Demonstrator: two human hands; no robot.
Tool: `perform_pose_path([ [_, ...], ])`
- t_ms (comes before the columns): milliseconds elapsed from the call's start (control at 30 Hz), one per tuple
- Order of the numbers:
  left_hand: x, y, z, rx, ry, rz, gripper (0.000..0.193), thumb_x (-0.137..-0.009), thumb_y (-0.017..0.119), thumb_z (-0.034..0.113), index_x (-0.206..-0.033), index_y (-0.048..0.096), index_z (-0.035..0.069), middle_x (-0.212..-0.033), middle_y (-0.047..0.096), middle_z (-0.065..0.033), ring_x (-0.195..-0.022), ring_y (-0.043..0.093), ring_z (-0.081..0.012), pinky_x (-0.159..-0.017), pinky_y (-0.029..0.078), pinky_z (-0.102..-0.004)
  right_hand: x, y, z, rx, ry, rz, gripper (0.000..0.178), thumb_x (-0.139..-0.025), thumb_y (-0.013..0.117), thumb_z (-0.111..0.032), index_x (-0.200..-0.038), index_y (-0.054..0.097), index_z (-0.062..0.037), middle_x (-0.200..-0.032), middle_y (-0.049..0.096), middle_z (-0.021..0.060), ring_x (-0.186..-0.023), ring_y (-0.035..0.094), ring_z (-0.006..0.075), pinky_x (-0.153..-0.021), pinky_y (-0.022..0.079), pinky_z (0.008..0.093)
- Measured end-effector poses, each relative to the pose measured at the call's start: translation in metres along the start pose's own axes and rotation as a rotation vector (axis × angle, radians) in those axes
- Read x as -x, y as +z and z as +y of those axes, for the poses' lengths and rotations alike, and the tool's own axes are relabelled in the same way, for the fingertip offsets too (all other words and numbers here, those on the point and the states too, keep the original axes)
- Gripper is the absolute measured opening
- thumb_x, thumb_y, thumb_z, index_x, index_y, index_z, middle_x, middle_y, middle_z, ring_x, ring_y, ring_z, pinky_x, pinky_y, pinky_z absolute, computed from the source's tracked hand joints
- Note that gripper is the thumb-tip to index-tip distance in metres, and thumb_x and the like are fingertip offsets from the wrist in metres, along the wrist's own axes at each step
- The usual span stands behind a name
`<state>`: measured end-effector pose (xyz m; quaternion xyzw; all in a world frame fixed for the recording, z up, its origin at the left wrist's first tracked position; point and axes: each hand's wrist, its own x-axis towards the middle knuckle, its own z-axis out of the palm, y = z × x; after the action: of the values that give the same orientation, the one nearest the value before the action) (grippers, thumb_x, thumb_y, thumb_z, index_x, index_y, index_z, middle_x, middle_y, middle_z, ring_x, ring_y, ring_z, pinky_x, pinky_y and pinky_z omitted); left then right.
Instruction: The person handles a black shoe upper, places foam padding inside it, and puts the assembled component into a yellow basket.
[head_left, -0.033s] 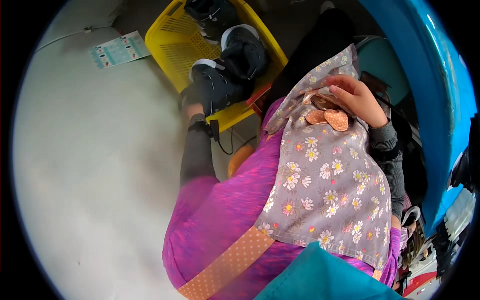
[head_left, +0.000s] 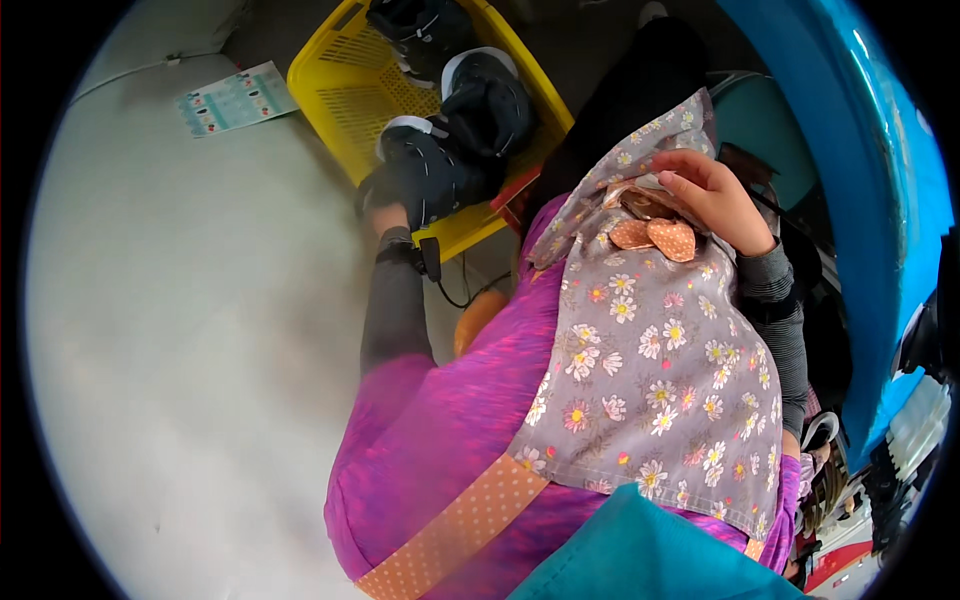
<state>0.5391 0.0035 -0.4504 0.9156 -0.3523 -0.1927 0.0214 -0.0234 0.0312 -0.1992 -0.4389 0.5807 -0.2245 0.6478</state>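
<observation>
The person's nearer left hand [head_left: 388, 217] touches a black shoe [head_left: 430, 172] at its one o'clock in a yellow basket [head_left: 335, 105], grip too hidden to tell, the right hand [head_left: 718, 198] loosely unclenched

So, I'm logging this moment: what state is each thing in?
Yellow basket: open-topped, partly filled.
Dark shoes: three showing, unwrapped, in the basket.
Printed sheet: lying flat, printed side up.
Flowered apron: worn, bunched near its far end.
Left grip: at the nearest shoe; blurred, closure unclear.
Right grip: fingers bent, apparently empty, over the apron.
</observation>
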Motion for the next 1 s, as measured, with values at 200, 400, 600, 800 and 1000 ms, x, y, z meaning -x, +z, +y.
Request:
perform_pose_path([
  [200, 0.094, -0.063, 0.059, 0.181, -0.066, 0.343, 0.053, -0.084, 0.068, 0.043, -0.101, 0.061, -0.007, -0.101, 0.066, -0.0246, -0.098, 0.063, -0.0388, -0.088, 0.049, -0.0474, 0.005, -0.009, -0.004, -0.022, 0.041, 0.032, 0.031, -0.100, 0.058, -0.019, -0.124, 0.060, 0.0016, -0.114, 0.066, 0.0083, -0.102, 0.061, 0.0127, -0.090, 0.050, 0.0248],
  [400, 0.108, -0.048, 0.024, 0.501, 0.197, 0.241, 0.058, -0.086, 0.071, 0.047, -0.102, 0.063, -0.008, -0.090, 0.066, -0.0183, -0.086, 0.063, -0.0332, -0.083, 0.050, -0.0434, 0.006, -0.007, 0.008, -0.097, 0.078, 0.011, 0.031, -0.100, 0.057, -0.018, -0.124, 0.059, 0.0014, -0.116, 0.066, 0.0083, -0.104, 0.061, 0.0130, -0.091, 0.049, 0.0251],
  [600, 0.089, -0.040, 0.045, 0.160, 0.344, 0.092, 0.063, -0.079, 0.078, 0.046, -0.104, 0.066, -0.011, -0.098, 0.070, -0.0238, -0.091, 0.067, -0.0340, -0.083, 0.051, -0.0447, 0.006, -0.004, 0.008, -0.031, 0.068, 0.013, 0.030, -0.101, 0.057, -0.017, -0.124, 0.059, 0.0018, -0.116, 0.066, 0.0084, -0.104, 0.061, 0.0130, -0.092, 0.049, 0.0253],
  [800, 0.018, -0.022, 0.038, 0.040, 0.430, -0.589, 0.062, -0.072, 0.081, 0.049, -0.085, 0.069, -0.011, -0.079, 0.069, -0.0216, -0.076, 0.070, -0.0296, -0.067, 0.052, -0.0431, 0.008, 0.000, 0.008, -0.038, 0.086, 0.001, 0.030, -0.100, 0.057, -0.018, -0.123, 0.060, 0.0018, -0.114, 0.066, 0.0086, -0.103, 0.061, 0.0133, -0.092, 0.049, 0.0259],
  [1000, 0.022, 0.015, 0.103, -0.007, 0.262, -0.782, 0.058, -0.076, 0.080, 0.036, -0.103, 0.066, -0.013, -0.099, 0.070, -0.0246, -0.087, 0.069, -0.0337, -0.076, 0.052, -0.0404, 0.012, 0.002, 0.011, 0.031, 0.122, 0.061, 0.033, -0.099, 0.060, -0.020, -0.123, 0.061, 0.0016, -0.114, 0.067, 0.0113, -0.102, 0.064, 0.0164, -0.090, 0.051, 0.0270],
])
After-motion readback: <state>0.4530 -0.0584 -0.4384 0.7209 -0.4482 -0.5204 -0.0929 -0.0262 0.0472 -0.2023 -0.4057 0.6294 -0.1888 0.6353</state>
